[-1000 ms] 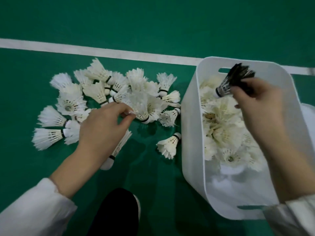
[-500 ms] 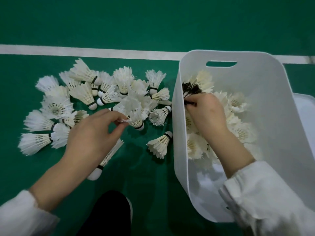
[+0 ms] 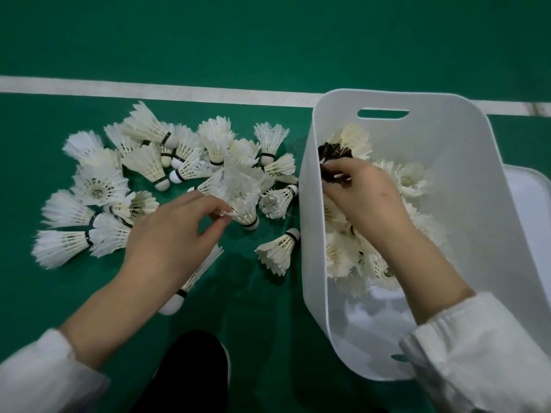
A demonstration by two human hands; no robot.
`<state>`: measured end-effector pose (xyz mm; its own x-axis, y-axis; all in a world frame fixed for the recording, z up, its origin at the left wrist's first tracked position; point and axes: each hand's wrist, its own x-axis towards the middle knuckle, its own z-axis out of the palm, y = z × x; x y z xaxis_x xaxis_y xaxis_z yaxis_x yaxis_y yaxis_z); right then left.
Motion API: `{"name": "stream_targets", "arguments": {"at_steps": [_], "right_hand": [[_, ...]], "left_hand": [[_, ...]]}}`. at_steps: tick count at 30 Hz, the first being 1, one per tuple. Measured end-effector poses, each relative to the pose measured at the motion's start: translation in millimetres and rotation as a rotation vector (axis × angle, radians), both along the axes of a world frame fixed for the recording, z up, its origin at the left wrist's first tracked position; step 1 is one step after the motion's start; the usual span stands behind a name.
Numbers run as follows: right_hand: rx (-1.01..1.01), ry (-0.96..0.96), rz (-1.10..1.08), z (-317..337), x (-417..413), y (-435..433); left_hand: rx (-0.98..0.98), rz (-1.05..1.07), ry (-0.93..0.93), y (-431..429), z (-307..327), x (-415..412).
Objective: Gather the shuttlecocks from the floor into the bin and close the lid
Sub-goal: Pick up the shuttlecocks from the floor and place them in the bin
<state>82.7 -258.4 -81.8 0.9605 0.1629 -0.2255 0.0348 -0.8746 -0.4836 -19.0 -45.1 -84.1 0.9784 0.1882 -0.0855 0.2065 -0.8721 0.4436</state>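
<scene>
The black shuttlecock [image 3: 334, 158] is now down inside the bin [image 3: 447, 138], against its left wall and among the white ones already there. A second ago I held it above the rim; since then my right hand [image 3: 366, 195] has gone down into the bin, and its fingers are still pinched on the dark feathers, so I judge this one is about to be let go.

My left hand [image 3: 176, 234] has stayed at the near edge of the pile [image 3: 143, 168] on the floor [image 3: 268, 40], thumb and fingertips pinching the frayed feather tips of a white shuttlecock [image 3: 243, 210] that has not left the floor yet. Another shuttlecock [image 3: 190, 281] lies half under that wrist.

Many shuttlecocks are still out on the floor, so the gathering is far from done. A flat white piece [image 3: 533, 204], which I take for the lid, lies just beside the bin on its right.

Beyond the pile a white court line [image 3: 179, 92] crosses the floor, and my dark shoe [image 3: 190, 368] shows at the bottom. I can read no brand or writing; a small round mark on one shuttlecock in the bin is too small to make out.
</scene>
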Motion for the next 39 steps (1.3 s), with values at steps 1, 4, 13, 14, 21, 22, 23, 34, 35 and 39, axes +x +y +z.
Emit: {"name": "stream_targets", "arguments": {"at_steps": [1, 4, 13, 14, 21, 22, 23, 34, 35, 39], "right_hand": [[0.001, -0.008, -0.006, 8, -1, -2], [0.017, -0.137, -0.042, 35, -6, -5], [0.085, -0.1, 0.516, 40, -56, 68], [0.061, -0.077, 0.527, 33, -58, 71], [0.059, -0.121, 0.487, 29, -50, 73], [0.1, -0.131, 0.459, 33, -49, 71], [0.15, -0.136, 0.418, 38, -47, 68], [0.092, -0.233, -0.114, 87, 26, -50], [0.04, -0.23, -0.143, 78, 30, -61], [-0.055, -0.143, -0.182, 27, 42, -85]], "left_hand": [[-0.011, -0.004, -0.005, 0, 0, 0], [-0.045, -0.018, -0.037, -1, 0, 0], [-0.055, -0.046, -0.089, 4, 9, -6], [-0.061, -0.056, -0.092, 5, 9, -7], [-0.386, 0.059, -0.113, 8, 19, -8], [-0.429, 0.109, -0.136, 12, 21, -7], [-0.449, 0.146, -0.15, 16, 23, -5], [-0.297, -0.055, -0.057, 4, 12, 6], [-0.272, -0.093, -0.069, 3, 9, 6], [-0.189, -0.196, -0.11, -2, 1, 5]]}}
